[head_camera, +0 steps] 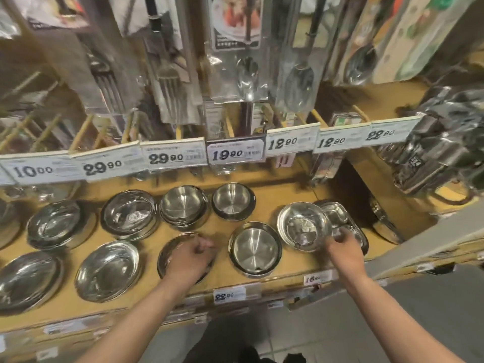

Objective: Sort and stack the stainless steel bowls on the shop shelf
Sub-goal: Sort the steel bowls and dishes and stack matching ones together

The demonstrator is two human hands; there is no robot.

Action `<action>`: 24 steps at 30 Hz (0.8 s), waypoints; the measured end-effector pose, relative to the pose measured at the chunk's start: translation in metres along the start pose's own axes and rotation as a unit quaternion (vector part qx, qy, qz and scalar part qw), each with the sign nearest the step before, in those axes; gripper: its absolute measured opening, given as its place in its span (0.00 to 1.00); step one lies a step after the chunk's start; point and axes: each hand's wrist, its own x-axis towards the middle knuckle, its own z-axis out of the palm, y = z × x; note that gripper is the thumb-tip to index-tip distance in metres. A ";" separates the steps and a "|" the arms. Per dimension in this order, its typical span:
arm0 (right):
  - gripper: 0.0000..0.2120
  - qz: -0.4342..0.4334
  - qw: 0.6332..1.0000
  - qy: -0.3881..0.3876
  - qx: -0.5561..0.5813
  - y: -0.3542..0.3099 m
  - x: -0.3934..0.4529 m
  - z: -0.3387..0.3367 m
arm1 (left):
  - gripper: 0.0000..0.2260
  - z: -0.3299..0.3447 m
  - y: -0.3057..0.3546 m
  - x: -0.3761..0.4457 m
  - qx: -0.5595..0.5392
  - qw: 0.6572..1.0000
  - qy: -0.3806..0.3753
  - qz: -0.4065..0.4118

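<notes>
Two bare hands reach over the wooden shelf (262, 195), where steel bowls sit in two rows. Left hand (192, 255) lies on a front-row bowl (167, 254), fingers curled over its far rim. Right hand (343, 243) pinches the near edge of a tilted shiny bowl (303, 226), which leans against a rectangular steel tray (337, 213)
</notes>
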 end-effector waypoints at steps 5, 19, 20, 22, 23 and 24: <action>0.27 0.019 0.999 -0.030 -0.030 -0.003 0.029 0.008 | 0.06 -0.003 -0.003 0.004 0.019 0.999 0.035 -0.028; 0.14 0.127 0.959 -0.139 0.212 -0.013 0.024 -0.012 | 0.03 0.024 0.002 0.014 -0.009 0.999 0.035 -0.016; 0.16 0.134 0.953 -0.153 0.223 -0.015 0.021 -0.014 | 0.04 0.029 0.003 0.016 0.018 0.999 0.031 -0.008; 0.15 0.147 0.944 -0.170 0.242 -0.017 0.015 -0.017 | 0.09 0.039 0.005 0.019 0.099 0.994 0.032 0.012; 0.12 0.148 0.941 -0.178 0.248 -0.017 0.011 -0.018 | 0.11 0.043 0.007 0.020 0.134 0.990 0.035 0.023; 0.09 0.145 0.940 -0.184 0.249 -0.017 0.009 -0.020 | 0.14 0.047 0.008 0.022 0.160 0.986 0.036 0.035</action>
